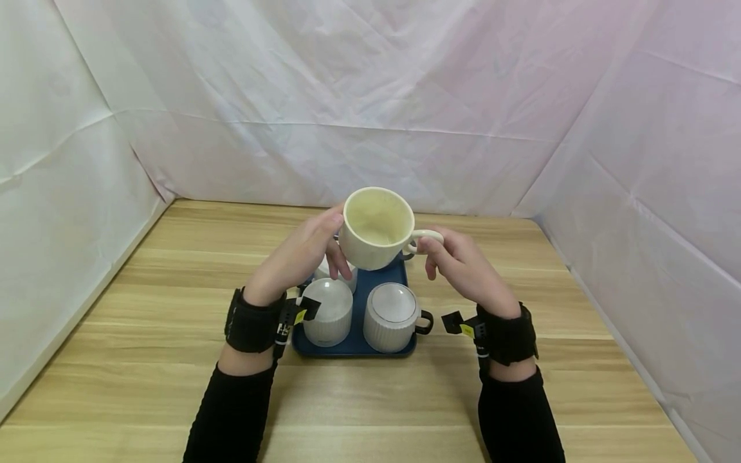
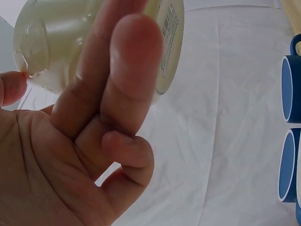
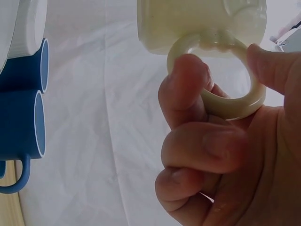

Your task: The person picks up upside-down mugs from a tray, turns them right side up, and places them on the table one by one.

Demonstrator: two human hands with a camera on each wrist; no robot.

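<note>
A cream mug (image 1: 376,228) hangs tilted in the air above a blue tray (image 1: 349,351), its mouth turned toward me. My left hand (image 1: 336,247) holds its left side, thumb at the rim and fingers under the body. In the left wrist view the left hand (image 2: 70,61) lays two straight fingers along the cream mug (image 2: 51,33), whose base bears a barcode. My right hand (image 1: 431,247) pinches the mug's handle. In the right wrist view the right hand (image 3: 228,70) has thumb and forefinger on the handle ring (image 3: 235,107) of the cream mug (image 3: 197,23).
Two white ribbed mugs (image 1: 328,312) (image 1: 392,317) stand upside down on the tray's near half, with a third partly hidden behind. Blue mugs (image 2: 288,89) (image 3: 26,127) show in the wrist views. The wooden table (image 1: 145,289) is walled by white sheeting on three sides.
</note>
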